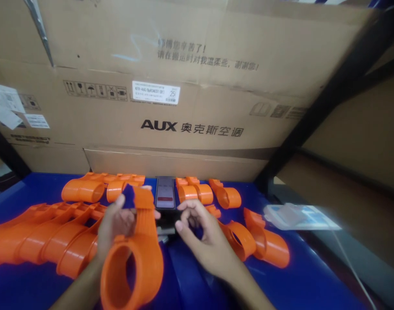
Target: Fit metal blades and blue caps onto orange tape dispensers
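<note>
My left hand (114, 226) is closed round an orange plastic part (137, 254), a ribbed strip that ends in a wide ring pointing towards me. A small dark blue piece (129, 199) sits at its top between my thumb and fingers. My right hand (201, 234) hovers just right of the part with its fingers curled and pinched; I cannot make out anything in them. Between and behind the hands lies a phone (165, 192) on a black block (167, 219).
Several more orange ring parts lie on the blue table (281, 284): a nested row at the left (48, 237), some at the back (87, 189), others at the right (264, 243). Large cardboard boxes (190, 86) stand behind. A clear packet (297, 216) lies at the right edge.
</note>
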The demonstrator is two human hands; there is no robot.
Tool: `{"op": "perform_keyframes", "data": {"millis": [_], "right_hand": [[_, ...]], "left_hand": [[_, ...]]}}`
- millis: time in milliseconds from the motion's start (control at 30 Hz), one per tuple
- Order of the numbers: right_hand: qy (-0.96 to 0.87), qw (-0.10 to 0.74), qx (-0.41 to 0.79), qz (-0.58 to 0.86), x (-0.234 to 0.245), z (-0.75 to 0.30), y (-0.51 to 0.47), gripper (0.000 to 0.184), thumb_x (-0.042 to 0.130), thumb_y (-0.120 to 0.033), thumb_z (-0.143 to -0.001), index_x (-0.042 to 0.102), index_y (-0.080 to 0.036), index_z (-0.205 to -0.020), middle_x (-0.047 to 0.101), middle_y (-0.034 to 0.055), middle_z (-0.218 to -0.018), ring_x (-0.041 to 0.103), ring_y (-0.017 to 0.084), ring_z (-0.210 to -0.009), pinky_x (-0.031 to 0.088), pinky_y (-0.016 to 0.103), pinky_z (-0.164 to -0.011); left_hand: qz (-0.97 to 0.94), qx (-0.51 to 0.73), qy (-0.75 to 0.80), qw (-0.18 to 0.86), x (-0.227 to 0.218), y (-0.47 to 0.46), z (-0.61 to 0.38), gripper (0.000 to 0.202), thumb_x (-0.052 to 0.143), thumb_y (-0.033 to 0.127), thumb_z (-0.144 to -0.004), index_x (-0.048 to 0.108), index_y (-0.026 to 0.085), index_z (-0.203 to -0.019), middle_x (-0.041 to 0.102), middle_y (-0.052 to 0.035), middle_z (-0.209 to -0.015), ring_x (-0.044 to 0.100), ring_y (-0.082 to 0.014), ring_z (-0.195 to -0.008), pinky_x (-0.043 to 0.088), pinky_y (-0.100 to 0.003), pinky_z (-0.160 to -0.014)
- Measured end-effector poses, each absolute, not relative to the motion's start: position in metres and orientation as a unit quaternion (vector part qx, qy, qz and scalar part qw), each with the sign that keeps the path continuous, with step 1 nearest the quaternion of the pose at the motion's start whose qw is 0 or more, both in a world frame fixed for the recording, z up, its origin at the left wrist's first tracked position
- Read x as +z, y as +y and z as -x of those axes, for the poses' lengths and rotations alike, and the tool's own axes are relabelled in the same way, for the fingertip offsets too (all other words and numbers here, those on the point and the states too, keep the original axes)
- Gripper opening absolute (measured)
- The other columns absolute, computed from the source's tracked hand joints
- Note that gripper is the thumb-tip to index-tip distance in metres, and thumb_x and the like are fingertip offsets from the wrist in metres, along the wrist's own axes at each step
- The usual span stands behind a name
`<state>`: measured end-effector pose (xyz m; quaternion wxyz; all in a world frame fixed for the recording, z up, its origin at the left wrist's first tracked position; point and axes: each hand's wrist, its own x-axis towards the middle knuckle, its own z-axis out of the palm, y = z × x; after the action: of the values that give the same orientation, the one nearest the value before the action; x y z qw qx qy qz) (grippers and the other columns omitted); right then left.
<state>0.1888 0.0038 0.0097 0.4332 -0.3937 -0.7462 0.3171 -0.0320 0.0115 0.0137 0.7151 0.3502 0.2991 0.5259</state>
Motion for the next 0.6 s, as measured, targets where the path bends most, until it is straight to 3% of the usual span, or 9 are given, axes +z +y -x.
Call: {"op": "perform_keyframes", "data": {"millis": [100, 200, 333, 467, 600], "right_hand": [[-0.831, 0.325, 0.249, 0.377, 0.014, -0.186, -0.004, 0.037, 0.069, -0.027, -0.087, 0.057, -0.026, -0.122, 0.058, -0.0038, -0.073, 0.055, 0.015, -0.063, 0.047, 0.028, -0.059], [-0.878, 0.256, 0.187, 0.359, 0.015, -0.18, -0.009, 0.049, 0.079, -0.029, -0.075, 0.062, -0.026, -0.12, 0.064, 0.0, -0.078, 0.059, 0.021, -0.072, 0.051, 0.033, -0.066], [-0.89, 0.211, 0.182, 0.361, 0.011, -0.173, -0.009, 0.047, 0.065, -0.017, -0.078, 0.061, -0.022, -0.124, 0.065, 0.0012, -0.078, 0.061, 0.02, -0.071, 0.051, 0.033, -0.068], [-0.871, 0.246, 0.2, 0.376, 0.007, -0.173, -0.007, 0.039, 0.056, -0.01, -0.078, 0.064, -0.022, -0.114, 0.064, -0.0012, -0.072, 0.06, 0.017, -0.066, 0.047, 0.029, -0.06], [-0.791, 0.385, 0.213, 0.424, 0.007, -0.182, -0.003, 0.034, 0.054, -0.011, -0.084, 0.064, -0.022, -0.115, 0.057, -0.0048, -0.066, 0.054, 0.013, -0.055, 0.044, 0.025, -0.053]], "left_hand": [[-0.301, 0.527, 0.293, 0.739, 0.015, 0.015, 0.044, 0.069, 0.054, 0.08, -0.076, 0.079, 0.016, -0.083, 0.074, -0.0122, -0.062, 0.069, -0.0237, -0.052, 0.057, -0.034, -0.051], [-0.297, 0.529, 0.278, 0.745, 0.013, 0.014, 0.046, 0.067, 0.059, 0.078, -0.074, 0.078, 0.014, -0.08, 0.074, -0.0127, -0.062, 0.068, -0.023, -0.051, 0.057, -0.033, -0.05], [-0.28, 0.529, 0.212, 0.772, 0.008, 0.012, 0.042, 0.061, 0.066, 0.072, -0.074, 0.078, 0.013, -0.082, 0.077, -0.0141, -0.066, 0.071, -0.0253, -0.053, 0.059, -0.034, -0.053], [-0.288, 0.573, 0.176, 0.747, 0.006, 0.015, 0.044, 0.053, 0.07, 0.063, -0.076, 0.078, 0.014, -0.094, 0.078, -0.012, -0.07, 0.074, -0.0284, -0.061, 0.06, -0.034, -0.053], [-0.291, 0.57, 0.177, 0.748, 0.004, 0.013, 0.043, 0.057, 0.069, 0.062, -0.079, 0.076, 0.014, -0.108, 0.08, -0.0129, -0.078, 0.076, -0.0287, -0.066, 0.061, -0.034, -0.058]]}}
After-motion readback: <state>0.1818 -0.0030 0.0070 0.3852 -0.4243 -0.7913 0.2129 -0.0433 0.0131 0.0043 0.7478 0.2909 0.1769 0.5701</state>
